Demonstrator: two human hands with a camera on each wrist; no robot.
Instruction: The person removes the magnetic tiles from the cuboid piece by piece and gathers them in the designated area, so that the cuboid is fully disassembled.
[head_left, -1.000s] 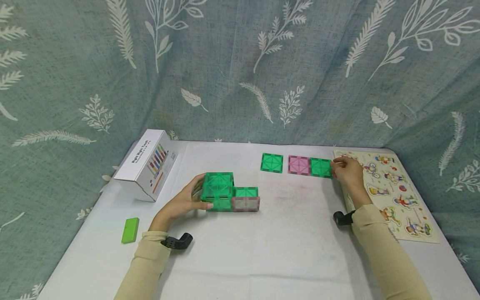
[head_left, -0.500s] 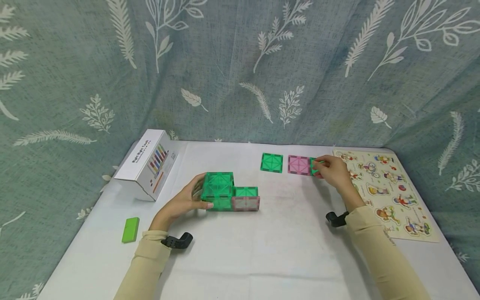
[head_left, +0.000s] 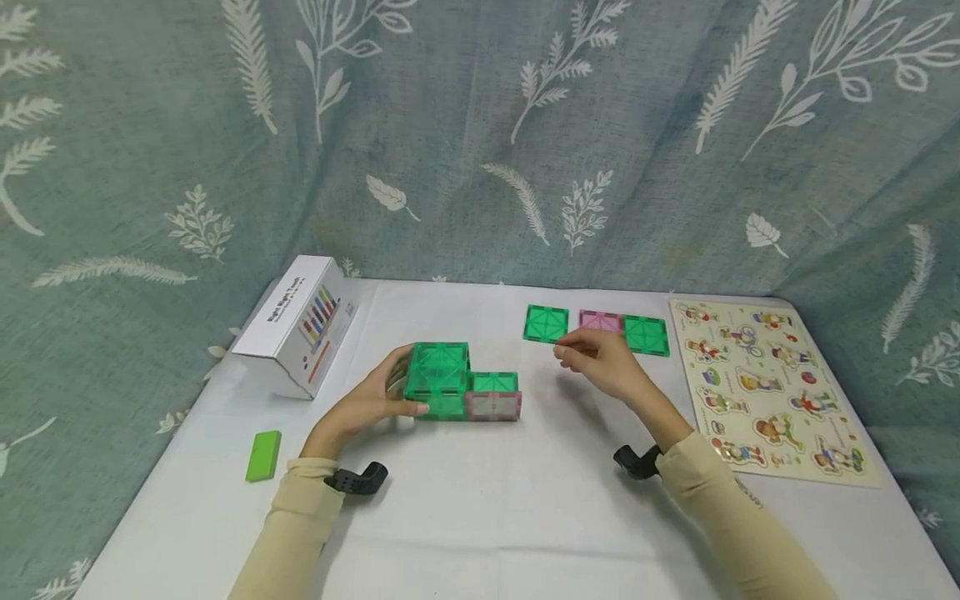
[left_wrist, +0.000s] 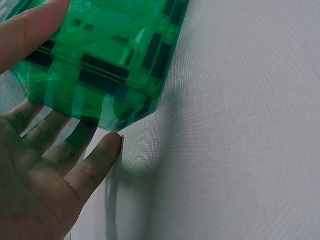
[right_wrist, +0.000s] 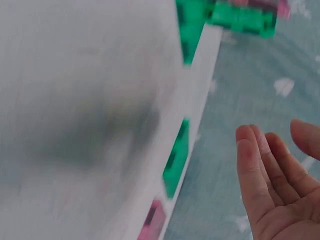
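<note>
A small structure of magnetic tiles [head_left: 437,367] stands left of the table's middle, its taller left part green. A lower section joins it on the right, with a green top and a pale pink front tile [head_left: 493,406]. My left hand [head_left: 363,410] holds the taller part from the left, thumb on the front and fingers behind, as the left wrist view also shows around the green tiles [left_wrist: 105,60]. Raised over the table right of the structure, my right hand [head_left: 611,367] is empty; its fingers [right_wrist: 250,170] extend apart from the thumb in the right wrist view.
Along the back lie a green tile [head_left: 546,323], a pink tile [head_left: 600,320] partly behind my right hand, and another green tile [head_left: 646,335]. A picture puzzle board [head_left: 780,392] lies right. At left are a white box [head_left: 292,325] and a light green block [head_left: 263,456].
My right hand has left the rightmost green tile, which stays beside the pink one, and has moved left toward the structure. The left hand keeps its hold without moving.
</note>
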